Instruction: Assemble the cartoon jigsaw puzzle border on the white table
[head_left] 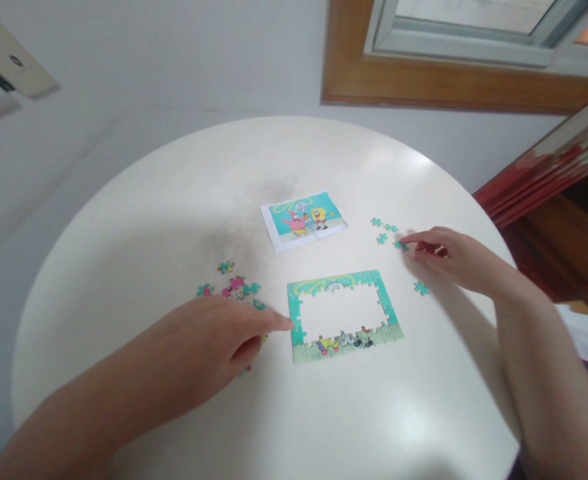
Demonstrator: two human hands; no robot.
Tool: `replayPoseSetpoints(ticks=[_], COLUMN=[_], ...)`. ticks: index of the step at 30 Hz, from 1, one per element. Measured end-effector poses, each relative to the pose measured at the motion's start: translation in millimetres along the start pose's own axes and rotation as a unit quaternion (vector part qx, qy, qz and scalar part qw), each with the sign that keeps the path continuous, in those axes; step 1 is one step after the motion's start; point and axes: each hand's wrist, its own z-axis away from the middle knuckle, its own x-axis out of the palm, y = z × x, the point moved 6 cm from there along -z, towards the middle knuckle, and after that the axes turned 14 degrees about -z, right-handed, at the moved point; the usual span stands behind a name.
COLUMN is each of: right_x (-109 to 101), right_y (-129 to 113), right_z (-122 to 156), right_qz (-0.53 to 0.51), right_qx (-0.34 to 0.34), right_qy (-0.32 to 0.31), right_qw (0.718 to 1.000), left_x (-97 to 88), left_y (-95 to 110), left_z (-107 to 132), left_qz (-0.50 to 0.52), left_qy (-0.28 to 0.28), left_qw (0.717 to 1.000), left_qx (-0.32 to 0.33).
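A jigsaw frame (344,317) with a teal border and an empty middle lies on the round white table (174,220). My left hand (214,343) rests beside its left edge, index finger stretched out to touch the border, the other fingers curled over loose pieces (231,287). My right hand (441,253) is out at the right, fingertips pinched on a teal puzzle piece (401,245) lying on the table. Three more teal pieces (383,230) lie just beyond it, and another teal piece (421,288) sits nearer the frame.
A printed reference picture (304,220) of cartoon characters lies behind the jigsaw frame. A wood-framed window (454,60) is on the wall behind. Red and brown furniture (559,193) stands close to the table's right edge.
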Motion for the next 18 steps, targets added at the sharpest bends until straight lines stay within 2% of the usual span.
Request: replayPoseSetpoints(ticks=[6,11,15,18], right_x=[1,0,1,1], right_y=[2,4,4,4], right_z=[1,1,2,3], right_qz=[-0.001,-0.004,-0.006,-0.009], right_qx=[0.01,0.005,0.001,-0.008], right_qy=[-0.007,0.001,0.002,0.006], right_qw=[1.0,1.0,1.0,1.0], left_x=[-6.0,-11.0,-11.5,-6.0], left_y=[6,0,-11,-13], left_z=[-1,-1,-2,-4], left_qz=[-0.009,-0.015,-0.039,-0.042], left_qy=[0.043,0.077,0.082,0.071], left_qw=[0.999,0.996,0.996,0.997], left_qx=[0.03,0.033,0.0,0.004])
